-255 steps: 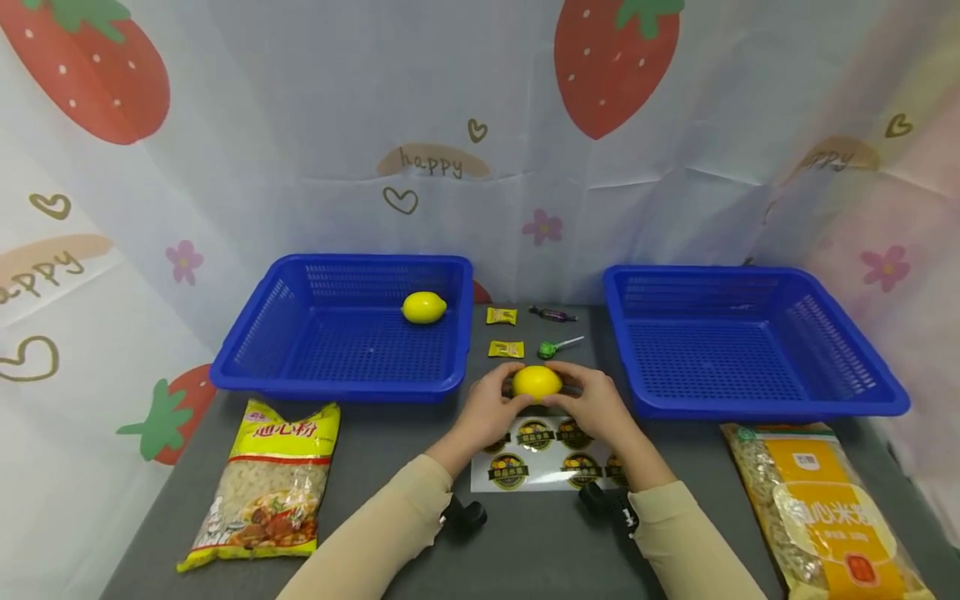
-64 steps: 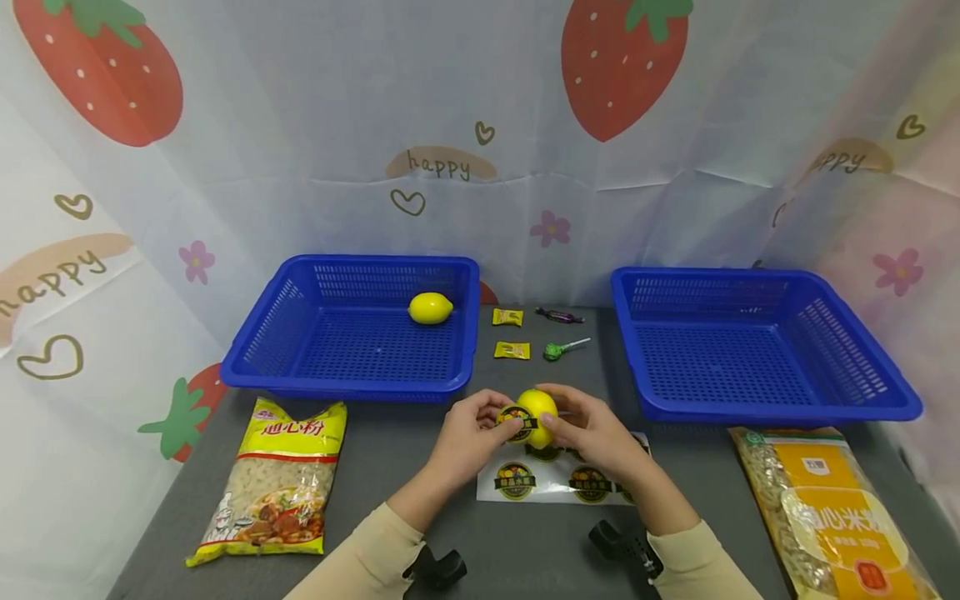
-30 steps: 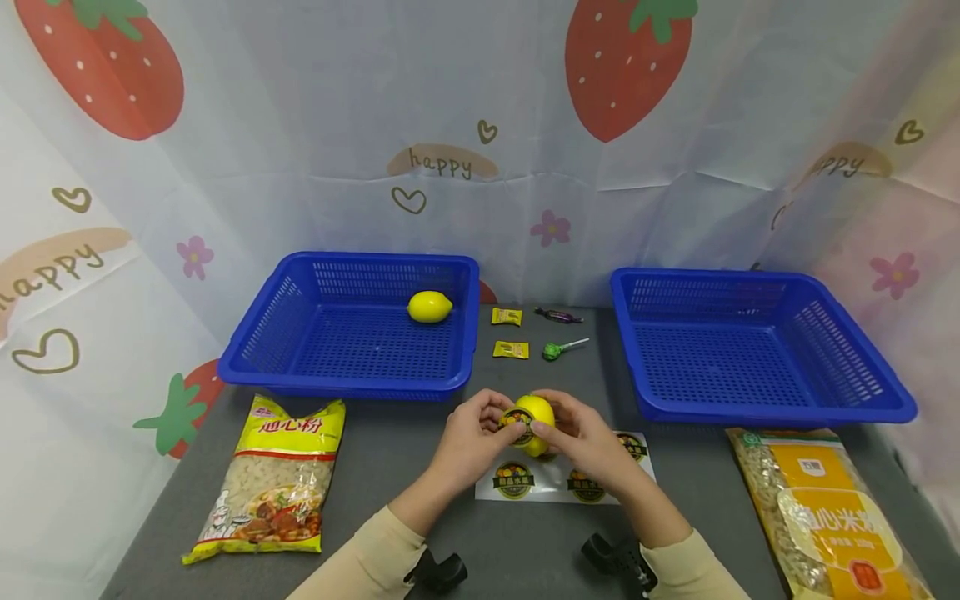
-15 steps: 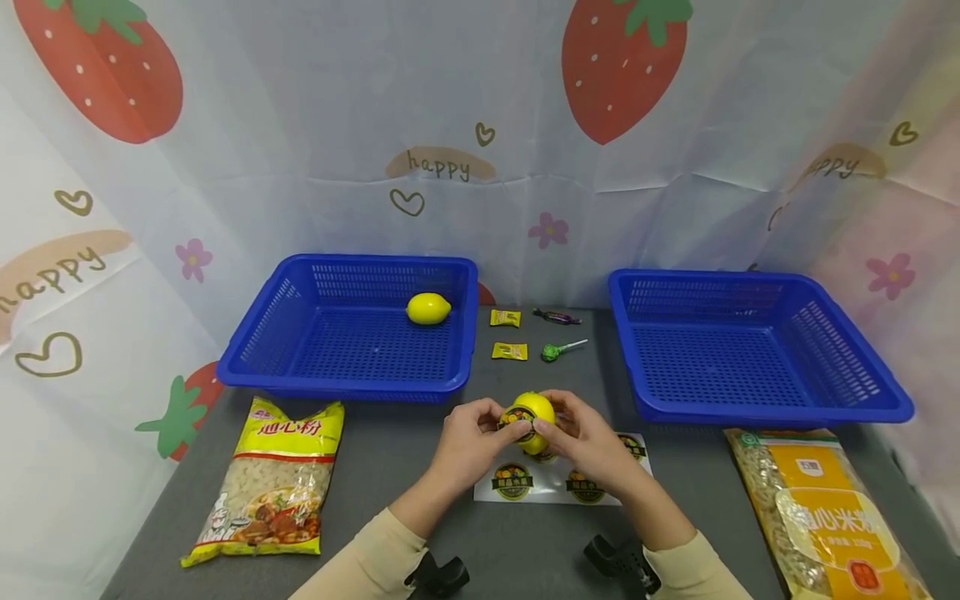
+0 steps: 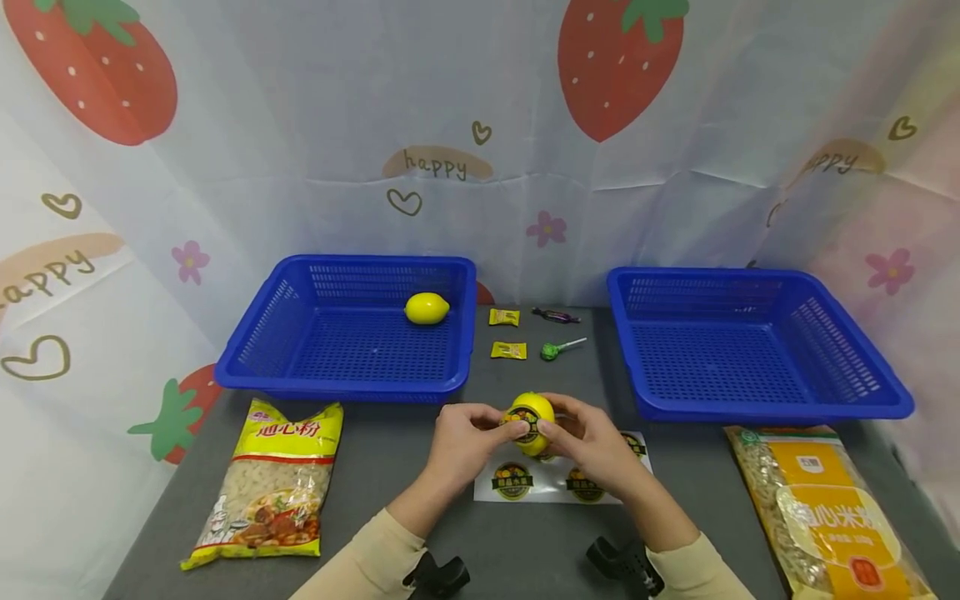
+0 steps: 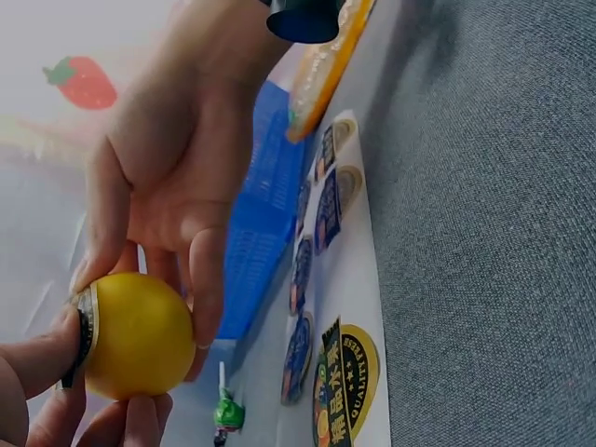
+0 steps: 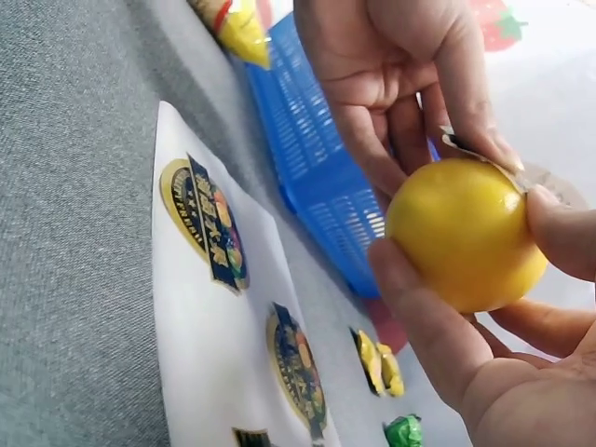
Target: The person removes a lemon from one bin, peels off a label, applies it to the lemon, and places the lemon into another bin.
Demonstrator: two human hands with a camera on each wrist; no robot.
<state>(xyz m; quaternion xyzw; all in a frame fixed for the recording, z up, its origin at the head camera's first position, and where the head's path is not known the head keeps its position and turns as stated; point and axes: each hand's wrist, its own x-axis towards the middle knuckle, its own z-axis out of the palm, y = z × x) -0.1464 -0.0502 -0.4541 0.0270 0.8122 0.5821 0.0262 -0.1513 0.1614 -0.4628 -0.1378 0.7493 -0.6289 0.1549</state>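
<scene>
A white backdrop cloth (image 5: 300, 167) printed with strawberries, hearts and "happy" hangs behind and to both sides of a grey felt-like table (image 5: 375, 467); on the table sit two blue mesh baskets, the left basket (image 5: 247, 367) holding a second lemon (image 5: 427, 308) near its back right corner, the right basket (image 5: 870, 392) well apart from it; in front of the left basket lies a yellow pasta bag (image 5: 266, 487), in front of the right one an orange-labelled grain bag (image 5: 825, 508); between the baskets lie two yellow sweets (image 5: 507, 350), a dark wrapped candy (image 5: 555, 315) and a green lollipop (image 5: 550, 351); a white sticker sheet (image 5: 558, 479) with round dark labels lies under the hands.

The lemon (image 5: 531, 419) is held above that sheet, between both hands; the left hand (image 5: 467, 446) pinches it with thumb and fingertips curled in; the right hand (image 5: 596, 446) grips its other side, fingers curved round it; a round sticker (image 5: 525, 421) lies on the side facing the person.

The left wrist view shows the sticker's edge (image 6: 84, 326) wrapping the lemon under the left thumb; the right wrist view shows a corner of it (image 7: 466, 147) lifted under a left fingertip, which the head view does not resolve.
</scene>
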